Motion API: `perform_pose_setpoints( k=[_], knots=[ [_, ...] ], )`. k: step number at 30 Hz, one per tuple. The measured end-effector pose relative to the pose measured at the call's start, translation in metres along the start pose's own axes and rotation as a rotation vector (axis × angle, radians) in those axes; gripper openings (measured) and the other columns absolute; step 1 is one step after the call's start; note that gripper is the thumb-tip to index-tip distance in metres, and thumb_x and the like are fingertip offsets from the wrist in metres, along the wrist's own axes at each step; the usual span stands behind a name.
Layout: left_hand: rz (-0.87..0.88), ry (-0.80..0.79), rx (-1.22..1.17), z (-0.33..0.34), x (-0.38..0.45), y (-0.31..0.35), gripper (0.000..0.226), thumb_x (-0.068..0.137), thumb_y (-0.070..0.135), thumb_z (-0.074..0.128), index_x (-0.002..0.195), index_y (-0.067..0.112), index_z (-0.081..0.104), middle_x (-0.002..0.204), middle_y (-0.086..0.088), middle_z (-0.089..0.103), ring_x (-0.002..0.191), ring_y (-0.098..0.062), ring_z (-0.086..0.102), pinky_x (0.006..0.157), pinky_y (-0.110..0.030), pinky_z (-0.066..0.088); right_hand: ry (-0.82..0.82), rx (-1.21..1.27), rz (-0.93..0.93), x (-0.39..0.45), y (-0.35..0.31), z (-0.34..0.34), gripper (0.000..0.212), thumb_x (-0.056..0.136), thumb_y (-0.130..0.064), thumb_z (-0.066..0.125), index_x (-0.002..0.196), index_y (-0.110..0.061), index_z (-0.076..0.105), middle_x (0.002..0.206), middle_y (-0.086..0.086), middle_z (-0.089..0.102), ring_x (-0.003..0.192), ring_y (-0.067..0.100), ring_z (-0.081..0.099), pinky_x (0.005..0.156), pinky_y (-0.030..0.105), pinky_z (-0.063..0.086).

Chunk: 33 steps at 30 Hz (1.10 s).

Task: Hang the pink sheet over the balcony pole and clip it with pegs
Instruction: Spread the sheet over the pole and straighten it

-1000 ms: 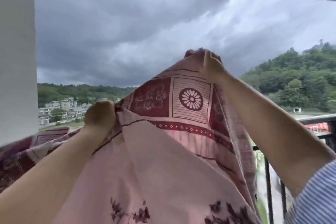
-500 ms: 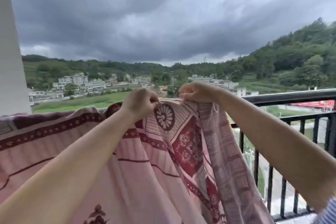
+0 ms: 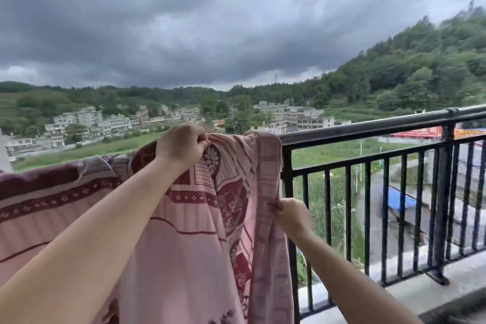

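Note:
The pink sheet (image 3: 184, 231), patterned in dark red, is draped over the balcony pole (image 3: 368, 127) and hangs down on my side. It covers the pole from the left edge to about the middle. My left hand (image 3: 181, 143) grips a bunch of the sheet at the top, right at the pole. Lower down, my right hand (image 3: 290, 214) pinches the sheet's right border strip. No pegs are in view.
Black vertical railing bars (image 3: 368, 218) run below the pole to the right. A concrete ledge (image 3: 420, 294) lies at their base. Beyond are fields, village buildings and a wooded hill under dark clouds.
The sheet came down from in front of my face onto the pole. My right hand let go of the top edge and dropped to the right border. The view tilted down.

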<state>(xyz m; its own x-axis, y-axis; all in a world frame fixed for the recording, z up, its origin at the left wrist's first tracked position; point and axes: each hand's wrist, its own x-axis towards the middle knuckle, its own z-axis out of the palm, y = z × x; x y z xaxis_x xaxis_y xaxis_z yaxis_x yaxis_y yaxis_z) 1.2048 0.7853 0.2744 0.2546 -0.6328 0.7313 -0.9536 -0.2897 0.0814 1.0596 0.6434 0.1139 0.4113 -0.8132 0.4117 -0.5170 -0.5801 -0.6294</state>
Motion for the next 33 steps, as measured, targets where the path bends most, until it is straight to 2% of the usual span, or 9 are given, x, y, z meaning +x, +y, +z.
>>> perform_pose_setpoints(
  k=[4, 8, 12, 15, 19, 21, 24, 28, 33],
  knots=[
    [0.006, 0.016, 0.048, 0.003, -0.003, 0.003, 0.017, 0.089, 0.015, 0.056, 0.093, 0.003, 0.067, 0.099, -0.014, 0.068, 0.092, -0.03, 0.063, 0.077, -0.037, 0.05, -0.018, 0.103, 0.079, 0.007, 0.011, -0.029, 0.04, 0.087, -0.031, 0.056, 0.063, 0.0, 0.062, 0.057, 0.004, 0.056, 0.044, 0.014, 0.041, 0.041, 0.021, 0.032],
    [-0.063, 0.102, 0.094, 0.003, 0.008, -0.005, 0.018, 0.092, 0.003, 0.043, 0.098, -0.001, 0.06, 0.097, -0.021, 0.067, 0.087, -0.035, 0.063, 0.066, -0.036, 0.045, 0.294, 0.42, 0.17, 0.031, -0.002, -0.103, 0.031, 0.081, -0.004, 0.054, 0.05, -0.002, 0.057, 0.048, 0.007, 0.048, 0.048, 0.018, 0.044, 0.041, 0.028, 0.039],
    [-0.21, 0.258, -0.132, -0.006, 0.032, -0.004, 0.02, 0.094, 0.003, 0.038, 0.104, -0.007, 0.053, 0.101, -0.027, 0.063, 0.093, -0.038, 0.058, 0.069, -0.033, 0.036, 0.58, 0.117, -0.06, 0.075, -0.063, -0.175, 0.02, 0.081, 0.0, 0.047, 0.083, 0.005, 0.066, 0.077, 0.018, 0.062, 0.077, 0.026, 0.056, 0.059, 0.029, 0.037],
    [-0.2, 0.312, -0.203, -0.011, 0.055, -0.004, 0.021, 0.093, 0.001, 0.037, 0.104, -0.009, 0.052, 0.102, -0.03, 0.061, 0.094, -0.039, 0.057, 0.068, -0.034, 0.033, 0.573, -0.099, -0.288, 0.124, -0.121, -0.203, 0.029, 0.085, -0.002, 0.044, 0.108, 0.006, 0.06, 0.11, 0.032, 0.062, 0.105, 0.039, 0.057, 0.082, 0.035, 0.043],
    [-0.188, 0.227, -0.104, -0.004, 0.084, -0.018, 0.025, 0.092, 0.007, 0.041, 0.112, -0.003, 0.054, 0.114, -0.026, 0.06, 0.105, -0.037, 0.056, 0.081, -0.037, 0.043, 0.278, -0.339, -0.349, 0.192, -0.163, -0.194, 0.045, 0.087, -0.013, 0.046, 0.13, 0.0, 0.038, 0.131, 0.025, 0.049, 0.12, 0.036, 0.047, 0.098, 0.038, 0.039],
    [-0.199, -0.125, 0.058, 0.012, 0.088, -0.025, 0.033, 0.091, 0.02, 0.045, 0.119, 0.004, 0.052, 0.126, -0.02, 0.057, 0.116, -0.033, 0.053, 0.096, -0.036, 0.042, 0.092, -0.416, -0.352, 0.207, -0.159, -0.168, 0.052, 0.084, -0.02, 0.052, 0.132, -0.008, 0.036, 0.133, 0.019, 0.047, 0.12, 0.034, 0.047, 0.098, 0.04, 0.039],
    [-0.248, -0.583, 0.236, 0.03, 0.078, -0.021, 0.043, 0.093, 0.032, 0.043, 0.121, 0.002, 0.054, 0.13, -0.017, 0.055, 0.118, -0.03, 0.052, 0.096, -0.033, 0.042, -0.298, -0.582, -0.306, 0.21, -0.125, -0.119, 0.057, 0.083, -0.029, 0.053, 0.133, -0.012, 0.033, 0.132, 0.012, 0.049, 0.109, 0.027, 0.053, 0.087, 0.035, 0.044],
    [-0.123, -0.36, -0.048, 0.028, 0.076, 0.018, 0.034, 0.093, 0.024, 0.045, 0.102, -0.003, 0.064, 0.107, -0.019, 0.067, 0.092, -0.032, 0.061, 0.08, -0.037, 0.048, -0.648, -0.634, -0.201, 0.206, -0.086, -0.091, 0.042, 0.085, -0.037, 0.048, 0.121, -0.016, 0.051, 0.12, 0.006, 0.059, 0.091, 0.022, 0.059, 0.075, 0.034, 0.051],
    [0.112, -0.355, -0.246, 0.046, 0.066, 0.072, 0.022, 0.086, 0.018, 0.059, 0.095, 0.004, 0.072, 0.095, -0.014, 0.074, 0.079, -0.019, 0.062, 0.066, -0.025, 0.049, -0.556, -0.364, -0.305, 0.189, -0.07, -0.129, 0.034, 0.094, -0.027, 0.043, 0.123, -0.013, 0.052, 0.123, 0.003, 0.057, 0.107, 0.018, 0.055, 0.082, 0.026, 0.046]
  ],
)
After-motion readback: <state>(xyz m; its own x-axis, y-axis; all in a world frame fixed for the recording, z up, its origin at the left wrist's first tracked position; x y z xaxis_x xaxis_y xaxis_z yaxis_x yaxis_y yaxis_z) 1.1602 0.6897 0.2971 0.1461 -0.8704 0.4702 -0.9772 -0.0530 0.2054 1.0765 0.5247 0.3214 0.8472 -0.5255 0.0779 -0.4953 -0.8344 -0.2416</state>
